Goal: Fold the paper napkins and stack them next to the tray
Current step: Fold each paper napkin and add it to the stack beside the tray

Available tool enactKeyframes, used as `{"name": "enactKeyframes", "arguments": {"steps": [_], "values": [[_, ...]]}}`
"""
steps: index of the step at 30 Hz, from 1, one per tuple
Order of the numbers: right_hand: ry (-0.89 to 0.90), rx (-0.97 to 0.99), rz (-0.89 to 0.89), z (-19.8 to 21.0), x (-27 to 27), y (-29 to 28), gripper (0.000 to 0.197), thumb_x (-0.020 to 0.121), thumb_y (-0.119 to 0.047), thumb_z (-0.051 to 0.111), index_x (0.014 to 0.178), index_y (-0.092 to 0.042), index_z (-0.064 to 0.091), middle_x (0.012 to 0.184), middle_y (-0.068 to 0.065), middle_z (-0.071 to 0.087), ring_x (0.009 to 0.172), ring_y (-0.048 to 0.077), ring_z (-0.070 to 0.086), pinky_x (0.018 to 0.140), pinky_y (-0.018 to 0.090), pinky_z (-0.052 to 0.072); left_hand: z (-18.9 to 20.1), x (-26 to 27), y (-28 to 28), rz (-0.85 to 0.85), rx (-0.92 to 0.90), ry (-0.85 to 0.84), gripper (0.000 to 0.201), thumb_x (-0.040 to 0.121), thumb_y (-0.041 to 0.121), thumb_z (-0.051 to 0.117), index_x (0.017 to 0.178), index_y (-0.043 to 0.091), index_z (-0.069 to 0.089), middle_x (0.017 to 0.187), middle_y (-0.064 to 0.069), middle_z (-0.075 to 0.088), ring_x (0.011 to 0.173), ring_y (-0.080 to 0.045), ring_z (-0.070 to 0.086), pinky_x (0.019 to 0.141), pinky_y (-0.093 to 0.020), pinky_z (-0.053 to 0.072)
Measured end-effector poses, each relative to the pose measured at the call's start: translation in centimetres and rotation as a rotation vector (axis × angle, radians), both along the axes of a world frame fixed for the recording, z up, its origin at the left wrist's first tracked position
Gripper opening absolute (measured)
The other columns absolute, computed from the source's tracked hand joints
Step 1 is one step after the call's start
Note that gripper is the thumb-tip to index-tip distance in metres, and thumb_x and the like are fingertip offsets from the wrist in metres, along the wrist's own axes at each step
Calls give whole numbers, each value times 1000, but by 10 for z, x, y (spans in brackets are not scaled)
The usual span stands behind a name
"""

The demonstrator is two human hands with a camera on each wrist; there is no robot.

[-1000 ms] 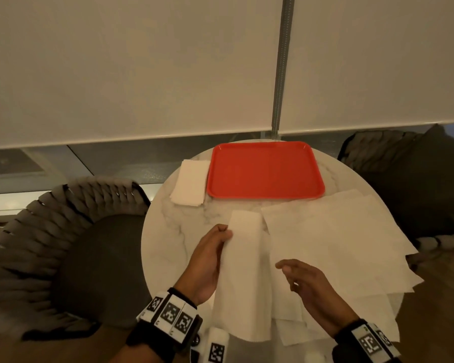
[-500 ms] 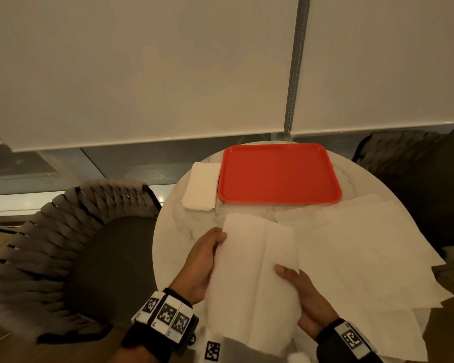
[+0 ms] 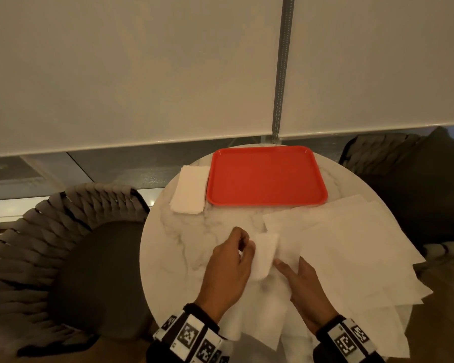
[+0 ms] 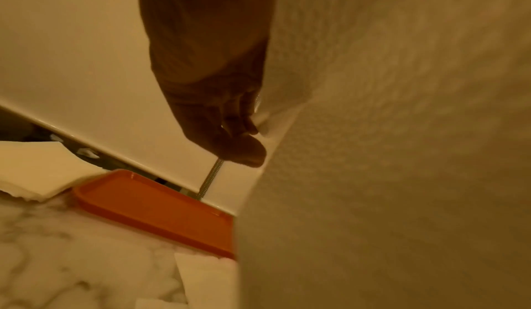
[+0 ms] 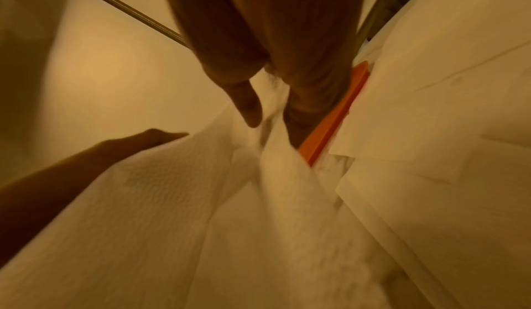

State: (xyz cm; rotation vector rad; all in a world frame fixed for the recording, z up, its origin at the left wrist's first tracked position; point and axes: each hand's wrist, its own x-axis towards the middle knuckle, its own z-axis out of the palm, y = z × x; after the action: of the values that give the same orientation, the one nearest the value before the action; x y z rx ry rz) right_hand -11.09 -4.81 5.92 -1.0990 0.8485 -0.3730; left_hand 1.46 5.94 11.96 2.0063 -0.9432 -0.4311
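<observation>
Left hand (image 3: 227, 268) and right hand (image 3: 306, 290) each pinch one napkin (image 3: 265, 255) above the near table (image 3: 184, 239), fingers clamped on it.

The round white marble counter (image 3: 184, 247) is showing grey veins and a smooth, faintly glossy polish. The flat red plastic tray (image 3: 266, 176) at the far side is looking smooth with a soft sheen. The white paper napkin (image 3: 264, 255) between the hands is showing a matt, dimpled embossed texture in the wrist views; the stack of folded white paper napkins (image 3: 190, 189) left of the tray is looking matt too. The grey woven rope chair (image 3: 63, 231) on the left is appearing coarse. The matt cloth roller blinds (image 3: 142, 74) are hanging smooth, beside a ribbed metal chain (image 3: 281, 74).
</observation>
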Motion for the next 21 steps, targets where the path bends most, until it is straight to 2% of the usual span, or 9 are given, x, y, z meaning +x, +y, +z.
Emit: {"name": "enactKeyframes", "arguments": {"steps": [3, 5, 7, 9, 11, 14, 16, 18, 21], "values": [[42, -59, -80, -2, -8, -12, 28, 90, -21, 67, 117, -19, 67, 111, 4, 74, 102, 28, 70, 93, 53, 54, -3, 24, 6, 134, -12, 65, 11, 103, 31, 50, 94, 25, 52, 78, 3, 63, 62, -7, 53, 58, -21, 42], [75, -98, -65, -1, -13, -19, 29, 90, -24, 67, 119, -20, 66, 112, 2, 73, 103, 26, 69, 93, 52, 54, -4, 44, 13, 223, -12, 325, 14, 101, 34, 52, 96, 23, 58, 90, -7, 67, 73, -13, 58, 63, -24, 45], [92, -142, -41, -1, -13, -23, 29, 92, -27, 65, 121, -22, 65, 114, 1, 72, 104, 25, 69, 92, 52, 55, -6, 54, 20, 237, 18, 627, 26, 98, 46, 54, 101, 22, 63, 99, -4, 70, 84, -19, 66, 71, -32, 52], [101, -175, -35, 1, -10, -24, 31, 92, -29, 64, 122, -23, 64, 115, 0, 72, 104, 25, 69, 92, 53, 55, -12, 58, 26, 171, 84, 743, 42, 88, 60, 62, 107, 24, 64, 108, 1, 73, 98, -23, 70, 86, -40, 55], [105, -201, -32, 3, -6, -24, 30, 92, -28, 64, 122, -22, 65, 114, 0, 73, 103, 24, 69, 91, 52, 56, -19, 59, 30, 103, 81, 706, 40, 82, 52, 73, 108, 22, 64, 107, 0, 75, 98, -24, 72, 88, -44, 56], [114, -208, -27, 7, 6, -19, 25, 93, -27, 62, 118, -24, 66, 112, 0, 74, 99, 20, 72, 88, 47, 58, -26, 63, 30, 32, 72, 369, 19, 86, 34, 75, 99, 25, 64, 96, 1, 74, 86, -25, 70, 82, -44, 59], [124, -153, -22, 13, 18, -14, 23, 96, -32, 58, 116, -25, 67, 112, 0, 74, 99, 19, 72, 89, 49, 57, -24, 58, 26, -63, 69, 235, 16, 87, 38, 73, 96, 31, 61, 91, 4, 69, 77, -17, 66, 75, -31, 58], [95, -1, 0, 22, 34, -7, 34, 97, -45, 49, 117, -24, 68, 112, 2, 75, 103, 22, 71, 91, 53, 55, -18, 47, 19, -168, 75, 269, 22, 85, 49, 71, 97, 35, 60, 91, 9, 68, 75, -4, 64, 70, -18, 53], [32, 95, 53, 32, 58, 4, 47, 94, -58, 48, 117, -23, 70, 110, 5, 75, 104, 26, 71, 88, 49, 57, -20, 47, 14, -259, 118, 305, 42, 80, 68, 63, 108, 36, 63, 100, 16, 67, 88, -3, 65, 76, -20, 54]]}}
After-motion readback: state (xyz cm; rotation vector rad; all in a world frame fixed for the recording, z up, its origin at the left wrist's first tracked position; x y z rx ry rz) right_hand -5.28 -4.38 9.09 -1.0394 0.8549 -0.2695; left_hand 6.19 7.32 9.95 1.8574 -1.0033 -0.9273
